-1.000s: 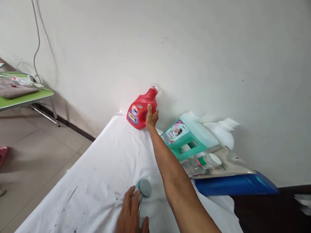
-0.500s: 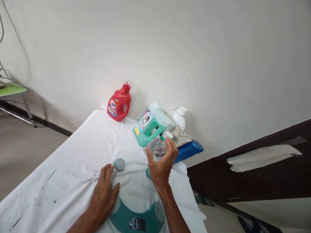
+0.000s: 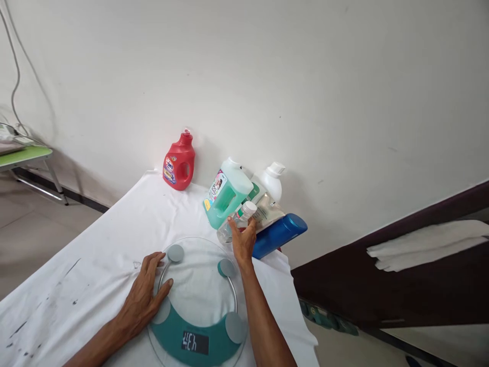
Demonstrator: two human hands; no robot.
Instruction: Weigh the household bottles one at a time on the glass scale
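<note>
My left hand (image 3: 143,293) rests on the left edge of a round glass bathroom scale (image 3: 202,300), its fingers spread and holding nothing. A teal band with a digital display (image 3: 195,342) runs along the scale's near side. Beyond the scale, my right hand (image 3: 244,239) is closed around a clear plastic bottle (image 3: 225,233) with a white cap, thumb on its left and fingers on its right. The bottle leans against a green-tinted jug (image 3: 229,196). Just right of that hand lie a blue bottle (image 3: 280,234) and a beige pouch (image 3: 269,210).
A red detergent bottle (image 3: 179,163) stands at the table's back left. Behind the pouch is a white bottle (image 3: 273,179). White cloth (image 3: 103,260) with dark marks covers the table, which meets a wall. A green-topped folding table (image 3: 26,155) stands far left.
My right thumb and fingers have drawn together onto the clear bottle. The left hand stays on the scale. The whole view has shifted slightly.
</note>
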